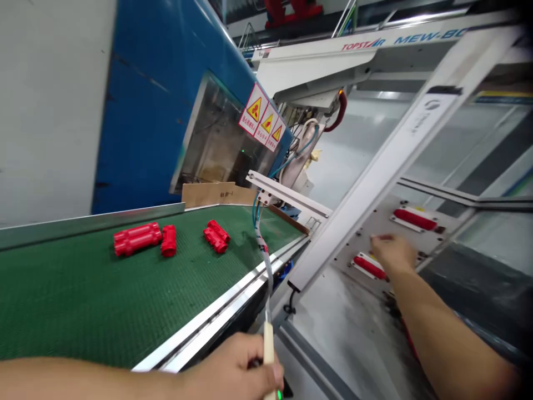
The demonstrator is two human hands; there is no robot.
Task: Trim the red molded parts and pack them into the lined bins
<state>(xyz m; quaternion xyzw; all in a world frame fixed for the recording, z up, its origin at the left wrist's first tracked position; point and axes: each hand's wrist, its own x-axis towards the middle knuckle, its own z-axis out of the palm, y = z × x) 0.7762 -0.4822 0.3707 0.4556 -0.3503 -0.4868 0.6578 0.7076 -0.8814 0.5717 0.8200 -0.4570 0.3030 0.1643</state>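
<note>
My left hand [241, 369], at the bottom centre, is wrapped round a slim cream-coloured handle [268, 347] held upright. A thin greyish shaft or cable runs up from the handle; which of the two is unclear. My right hand [393, 253] is slightly blurred at a pale plate [353, 241] on the right. Its fingers are bent together, and what they hold, if anything, cannot be made out. Just below it a red cylindrical part [370, 267] sits in a white holder; another red part [415, 219] sits higher up.
Red ribbed plastic parts [137, 239] lie on a green conveyor belt [83, 300] at left, with another red pair [216, 236] further along. A cardboard strip [208, 194] edges its far end. A white slanted post [375, 189] stands between the belt and the plate. Behind is a blue machine [162, 72].
</note>
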